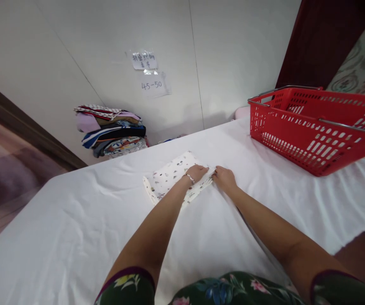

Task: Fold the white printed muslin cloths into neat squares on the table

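A white cloth (170, 173) with small dark prints lies folded in a flat, roughly rectangular shape on the white-covered table (84, 207). At its right end, my left hand (197, 173) is closed on the upper layer, with a silver bracelet round the wrist. Just beside it, my right hand (224, 178) pinches the right edge of the same cloth. The fingertips of both hands nearly meet there and are partly hidden.
A red plastic basket (297, 135) with metal handles stands at the right of the table. Beyond the far edge, a pile of folded fabrics (114, 129) rests against the wall. Two paper labels (152, 84) are taped above. A curtain (7, 169) hangs at left.
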The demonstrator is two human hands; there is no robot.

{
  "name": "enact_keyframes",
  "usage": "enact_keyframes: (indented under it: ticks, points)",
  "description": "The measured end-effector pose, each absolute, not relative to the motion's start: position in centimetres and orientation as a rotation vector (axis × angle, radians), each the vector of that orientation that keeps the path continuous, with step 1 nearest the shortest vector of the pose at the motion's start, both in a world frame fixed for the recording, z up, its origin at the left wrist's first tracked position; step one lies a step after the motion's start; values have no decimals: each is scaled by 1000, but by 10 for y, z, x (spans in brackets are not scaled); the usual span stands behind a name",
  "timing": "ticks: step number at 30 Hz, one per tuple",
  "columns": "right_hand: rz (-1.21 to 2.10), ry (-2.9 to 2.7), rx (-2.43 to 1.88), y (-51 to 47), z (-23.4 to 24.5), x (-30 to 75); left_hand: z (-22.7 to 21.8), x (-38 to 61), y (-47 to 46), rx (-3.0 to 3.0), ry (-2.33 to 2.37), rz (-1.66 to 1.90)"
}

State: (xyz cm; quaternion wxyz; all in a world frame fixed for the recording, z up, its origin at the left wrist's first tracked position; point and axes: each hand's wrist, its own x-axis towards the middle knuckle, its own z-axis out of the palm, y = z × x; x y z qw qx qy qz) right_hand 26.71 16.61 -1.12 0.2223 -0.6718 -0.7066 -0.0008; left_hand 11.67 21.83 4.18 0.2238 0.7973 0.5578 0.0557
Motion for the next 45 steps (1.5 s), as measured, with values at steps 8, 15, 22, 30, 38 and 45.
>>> enact_keyframes:
  ticks: [8,15,22,30,38,45]
  points:
    - [-12,-1959,-1804,169,-9,265,13,94,226,2293,1657,80]
    - [-44,-2040,-1531,162,-5,285,2,86,231,2343,1643,26]
    - [25,-2039,-1581,161,-10,288,6,89,225,2384,1632,-7]
    - [146,-1894,-1803,161,-7,272,5,91,222,2421,1654,-17]
    - [216,-1930,-1630,156,0,283,6,86,223,2422,1634,-13]
    - [424,-1984,-1347,164,-8,302,5,84,222,2423,1594,-15]
